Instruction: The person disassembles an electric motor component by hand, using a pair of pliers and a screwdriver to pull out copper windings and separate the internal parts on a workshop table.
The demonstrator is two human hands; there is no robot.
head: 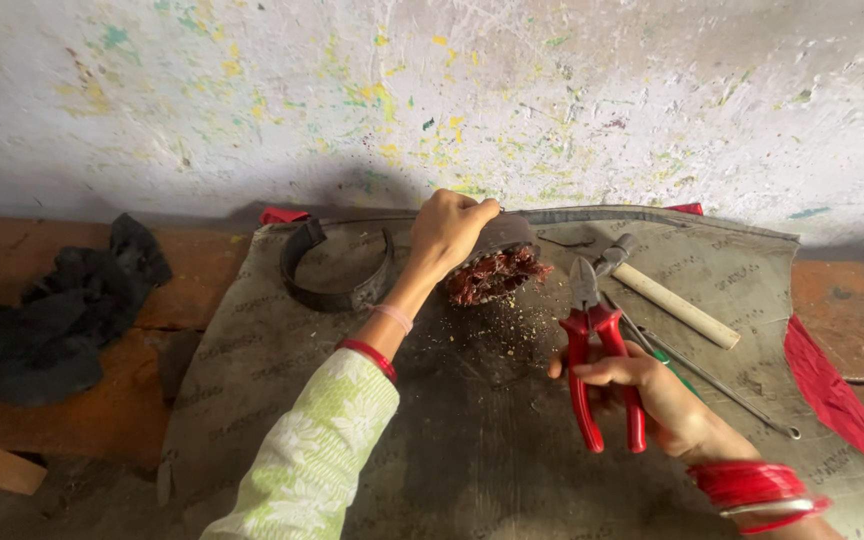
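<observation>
On the counter's gritty sacking, the left hand clamps the copper-wound coil while the right hand grips red pliers whose jaws, I reckon, could slip and nick fingers.

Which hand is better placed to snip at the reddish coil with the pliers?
The right hand, probably. It already holds the red pliers, and their tips point toward the coil. The left hand is busy gripping the top of that coil.

orange-brown bench spanning the frame below a paint-flecked wall. on it: grey printed sack spread across the centre and right; black cloth heaped at left; red cloth showing from under the sack at right, with small red corners at the sack's upper edge.
</observation>
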